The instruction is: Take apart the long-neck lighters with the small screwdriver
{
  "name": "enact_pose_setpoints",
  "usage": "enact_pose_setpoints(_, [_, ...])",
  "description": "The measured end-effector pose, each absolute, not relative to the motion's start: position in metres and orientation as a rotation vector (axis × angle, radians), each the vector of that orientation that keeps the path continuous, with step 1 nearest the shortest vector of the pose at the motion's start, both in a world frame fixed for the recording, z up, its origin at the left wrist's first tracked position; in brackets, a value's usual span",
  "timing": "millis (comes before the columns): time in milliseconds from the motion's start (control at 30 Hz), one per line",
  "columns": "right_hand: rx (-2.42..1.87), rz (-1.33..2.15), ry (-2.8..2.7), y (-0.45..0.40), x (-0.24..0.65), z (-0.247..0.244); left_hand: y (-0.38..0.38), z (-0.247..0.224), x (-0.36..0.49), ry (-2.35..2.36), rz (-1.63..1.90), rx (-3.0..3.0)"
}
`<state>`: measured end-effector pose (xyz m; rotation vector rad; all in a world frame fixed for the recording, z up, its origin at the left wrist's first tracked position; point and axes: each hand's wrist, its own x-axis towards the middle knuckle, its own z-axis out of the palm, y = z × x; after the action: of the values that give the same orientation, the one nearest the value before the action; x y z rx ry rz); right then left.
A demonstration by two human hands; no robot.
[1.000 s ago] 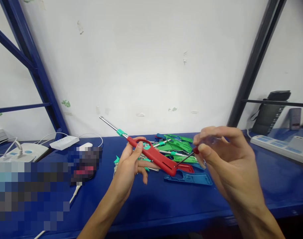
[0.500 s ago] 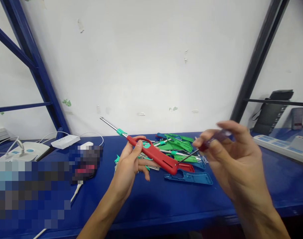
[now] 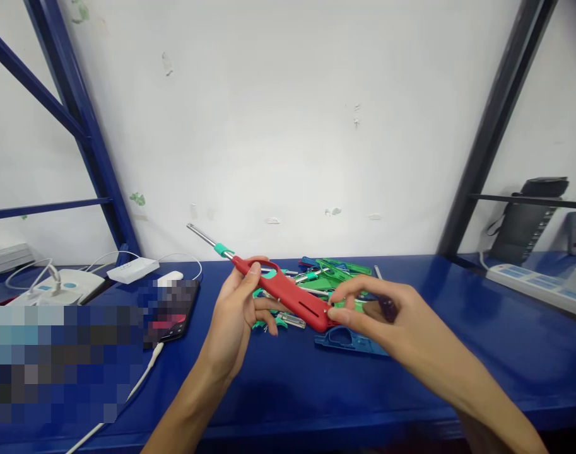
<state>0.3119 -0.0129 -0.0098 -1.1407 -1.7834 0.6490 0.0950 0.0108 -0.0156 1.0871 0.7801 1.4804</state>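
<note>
My left hand (image 3: 240, 296) grips a red long-nosed lighter (image 3: 294, 297) near its trigger opening. The lighter's metal tube, with a turquoise collar, points up and left. At the handle's lower end, the thumb and forefinger of my right hand (image 3: 387, 315) pinch close to a small screw spot; whether they hold a screw is too small to tell. A screwdriver (image 3: 388, 308) with a dark purple handle is tucked in the same hand, its shaft pointing upward. Behind and below lie several green lighter shells (image 3: 344, 268) and a blue half shell (image 3: 347, 340), partly covered by my right hand.
Loose metal and turquoise parts (image 3: 290, 320) lie on the blue table (image 3: 278, 391). To the left are a phone (image 3: 188, 309), a white cable (image 3: 143, 378) and a white box (image 3: 133, 270). A white power strip (image 3: 519, 280) lies right, before a black case (image 3: 524, 221).
My right hand has turned and moved left to the lighter's end. The screwdriver tip has left the screw spot and now points up within the hand. The left hand keeps its hold.
</note>
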Motion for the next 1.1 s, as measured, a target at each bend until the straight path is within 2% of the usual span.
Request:
enact_pose_setpoints(300, [-1.101, 0.666, -1.797, -0.007, 0.3, -0.014, 0.013, -0.015, 0.092, 0.792, 1.421, 1.092])
enact_pose_setpoints(533, [-1.13, 0.708, -1.913, 0.001, 0.299, -0.024, 0.011, -0.02, 0.091, 0.875, 1.481, 1.294])
enact_pose_setpoints(967, [-1.098, 0.807, -1.953, 0.005, 0.302, -0.02, 0.021, -0.02, 0.081, 1.023, 1.38, 1.543])
enact_pose_setpoints(1100, [-1.165, 0.704, -1.948, 0.007, 0.301, -0.019, 0.02, -0.011, 0.064, 1.068, 1.441, 1.606])
